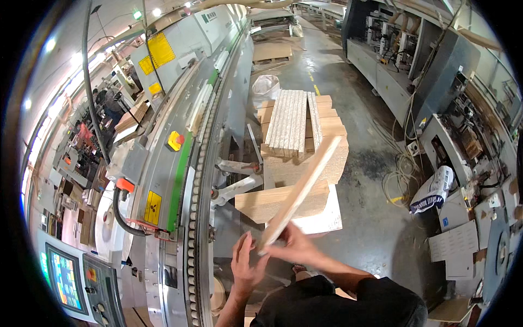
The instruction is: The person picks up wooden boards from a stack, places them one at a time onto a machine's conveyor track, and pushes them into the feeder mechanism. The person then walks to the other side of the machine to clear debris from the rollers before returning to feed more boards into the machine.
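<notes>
My right hand grips a long, narrow wooden board near its lower end. The board slants up and away to the right, its pale edge facing me. Close to that lower end is my left hand, its fingers apart and raised; whether a fingertip touches the wood is unclear. Beyond the board lies a wood-grain stack of panels, and behind it a larger pile. Several strips with pale, rough edges rest on top of the pile.
Along my left runs a long machine with a roller track, a green strip, a red stop button and a control screen. On the right are another machine, loose cables and a white sack. A white bag stands behind the pile.
</notes>
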Motion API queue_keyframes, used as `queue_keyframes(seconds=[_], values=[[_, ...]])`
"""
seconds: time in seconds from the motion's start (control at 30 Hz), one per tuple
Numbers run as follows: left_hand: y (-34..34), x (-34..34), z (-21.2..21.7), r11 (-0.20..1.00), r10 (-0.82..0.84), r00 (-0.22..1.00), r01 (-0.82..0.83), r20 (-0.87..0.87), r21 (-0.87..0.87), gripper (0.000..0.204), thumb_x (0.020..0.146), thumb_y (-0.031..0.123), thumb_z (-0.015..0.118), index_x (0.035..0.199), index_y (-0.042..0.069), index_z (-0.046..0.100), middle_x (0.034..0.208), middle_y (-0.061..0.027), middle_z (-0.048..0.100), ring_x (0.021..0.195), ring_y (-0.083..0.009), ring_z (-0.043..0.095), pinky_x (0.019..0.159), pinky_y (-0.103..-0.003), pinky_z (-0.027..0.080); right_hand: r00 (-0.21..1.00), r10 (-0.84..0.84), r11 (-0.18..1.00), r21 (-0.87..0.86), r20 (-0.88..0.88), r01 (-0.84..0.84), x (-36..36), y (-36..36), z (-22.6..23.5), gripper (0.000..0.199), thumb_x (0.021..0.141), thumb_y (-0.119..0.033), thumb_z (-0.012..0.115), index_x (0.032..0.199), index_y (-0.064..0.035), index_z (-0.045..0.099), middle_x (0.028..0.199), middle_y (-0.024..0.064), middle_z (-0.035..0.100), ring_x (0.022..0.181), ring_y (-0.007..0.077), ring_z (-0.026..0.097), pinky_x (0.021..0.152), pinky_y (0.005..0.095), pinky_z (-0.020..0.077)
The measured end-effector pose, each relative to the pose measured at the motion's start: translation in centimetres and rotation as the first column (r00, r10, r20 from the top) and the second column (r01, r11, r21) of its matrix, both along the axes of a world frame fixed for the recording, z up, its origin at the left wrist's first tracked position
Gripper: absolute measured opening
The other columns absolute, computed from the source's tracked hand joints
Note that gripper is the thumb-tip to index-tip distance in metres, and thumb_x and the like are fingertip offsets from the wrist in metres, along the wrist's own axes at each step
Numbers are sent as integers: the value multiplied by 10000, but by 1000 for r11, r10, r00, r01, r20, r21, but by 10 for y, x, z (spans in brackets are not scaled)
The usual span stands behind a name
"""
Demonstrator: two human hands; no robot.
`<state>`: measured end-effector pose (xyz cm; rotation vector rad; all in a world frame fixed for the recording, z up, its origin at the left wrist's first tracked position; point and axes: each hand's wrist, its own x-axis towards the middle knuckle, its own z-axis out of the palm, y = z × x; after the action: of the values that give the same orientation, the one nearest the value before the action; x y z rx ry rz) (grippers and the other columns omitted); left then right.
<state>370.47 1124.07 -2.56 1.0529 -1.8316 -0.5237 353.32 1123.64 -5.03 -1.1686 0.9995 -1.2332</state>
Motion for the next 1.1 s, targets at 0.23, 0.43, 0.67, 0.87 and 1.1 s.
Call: queue_keyframes(seconds=[0.23, 0.43, 0.67, 0.87, 1.1], values=[[39, 76, -17, 922, 352, 903, -290, -247, 255, 248, 833, 54, 640, 1061, -37, 601, 941, -121, 641, 852, -208, 616, 746, -313, 498, 893, 296, 955, -102, 340, -278, 76, -17, 1, 338, 934, -206, 606, 1176, -9, 476, 1037, 64, 599, 971, 160, 584, 863, 303, 502], [116, 177, -70, 778, 617, 649, -422, -444, 464, 229, 870, 112, 636, 1037, -9, 537, 944, -89, 604, 830, -152, 586, 703, -281, 483, 852, 326, 900, 140, 410, -412, 151, -56, -57, 262, 947, -285, 579, 985, -25, 587, 846, 61, 642, 778, 139, 620, 701, 285, 509], [189, 238, -113, 481, 832, 64, -578, -551, 659, 244, 872, 107, 639, 1065, -17, 556, 841, -29, 578, 703, -114, 551, 625, -256, 463, 749, 608, 640, 394, 264, -659, 276, -22, -98, 242, 950, -209, 549, 880, 13, 613, 795, 95, 642, 664, 160, 603, 586, 288, 496], [274, 294, -125, 348, 863, 1, -727, -505, 592, 234, 898, 81, 592, 1112, -16, 588, 865, -21, 617, 716, -80, 555, 634, -229, 462, 624, 757, 462, 517, 194, -721, 378, 36, -84, 281, 941, -234, 556, 830, 19, 610, 763, 92, 643, 644, 150, 617, 553, 284, 492], [254, 359, -128, 150, 952, -53, -778, -301, 610, 215, 899, 136, 594, 1018, -38, 633, 765, 6, 583, 653, -63, 513, 581, -241, 446, 569, 806, 410, 539, 164, -736, 450, 18, -100, 240, 898, -158, 537, 748, 23, 587, 746, 123, 635, 607, 158, 630, 473, 273, 492]])
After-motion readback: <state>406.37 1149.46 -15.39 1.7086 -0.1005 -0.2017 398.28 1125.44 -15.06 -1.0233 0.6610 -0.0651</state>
